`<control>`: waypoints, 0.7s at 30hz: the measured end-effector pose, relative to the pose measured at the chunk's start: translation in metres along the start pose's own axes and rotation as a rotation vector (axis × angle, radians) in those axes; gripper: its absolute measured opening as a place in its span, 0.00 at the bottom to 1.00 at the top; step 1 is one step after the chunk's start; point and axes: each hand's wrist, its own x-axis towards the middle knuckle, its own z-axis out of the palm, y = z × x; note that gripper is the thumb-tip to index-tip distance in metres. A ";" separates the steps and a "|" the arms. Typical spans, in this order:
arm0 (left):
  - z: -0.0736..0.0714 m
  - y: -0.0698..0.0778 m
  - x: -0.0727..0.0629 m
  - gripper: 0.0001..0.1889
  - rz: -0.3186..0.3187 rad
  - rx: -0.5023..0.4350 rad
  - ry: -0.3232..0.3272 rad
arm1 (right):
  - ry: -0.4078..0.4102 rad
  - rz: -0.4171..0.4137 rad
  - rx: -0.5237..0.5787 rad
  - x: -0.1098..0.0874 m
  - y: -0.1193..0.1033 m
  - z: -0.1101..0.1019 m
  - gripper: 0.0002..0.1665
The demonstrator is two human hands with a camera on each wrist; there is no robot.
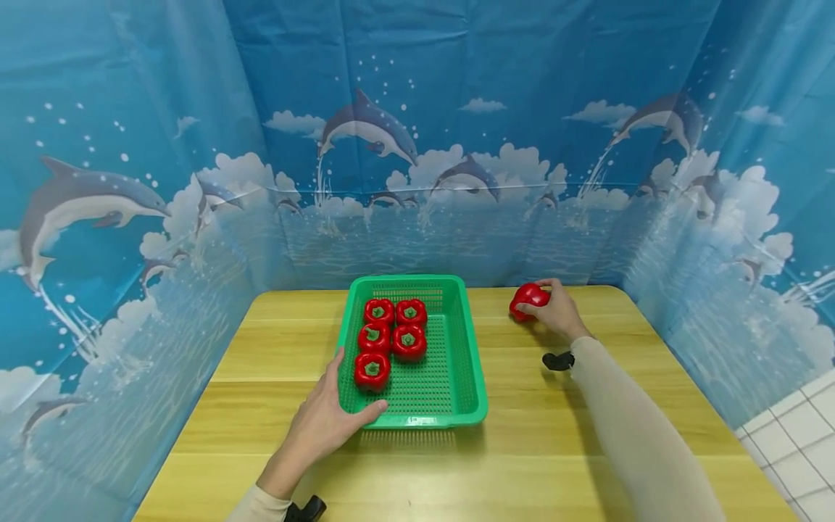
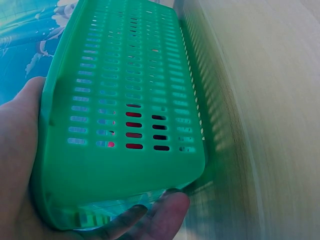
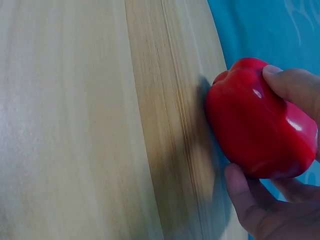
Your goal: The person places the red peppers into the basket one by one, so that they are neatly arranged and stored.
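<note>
My left hand (image 1: pixel 326 417) holds the near left corner of a green plastic basket (image 1: pixel 478 395), thumb along the front rim and fingers along the left side. The left wrist view shows the slotted basket wall (image 2: pixel 120 172) up close, with fingers curling past its corner. Inside the basket, several red bell peppers (image 1: pixel 409 342) stand stem up in its left and middle parts. Over the back right of the table, my right hand (image 1: pixel 557 312) grips another red bell pepper (image 3: pixel 260 120) between thumb and fingers. Whether that pepper touches the table is hard to tell.
The wooden table (image 1: pixel 522 449) lies under the basket. A blue curtain (image 1: pixel 417 239) printed with dolphins hangs along the back and both sides. White tiles (image 1: pixel 802 435) show beyond the right edge.
</note>
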 end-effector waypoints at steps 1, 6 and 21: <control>0.000 -0.001 0.000 0.71 -0.001 -0.003 0.001 | -0.003 -0.002 -0.001 0.000 0.000 0.000 0.55; 0.001 -0.003 0.000 0.71 0.002 0.000 0.006 | -0.009 -0.011 0.004 -0.002 0.001 -0.001 0.55; 0.000 -0.002 0.001 0.70 0.009 0.010 0.003 | 0.001 -0.013 0.004 -0.005 -0.003 -0.007 0.60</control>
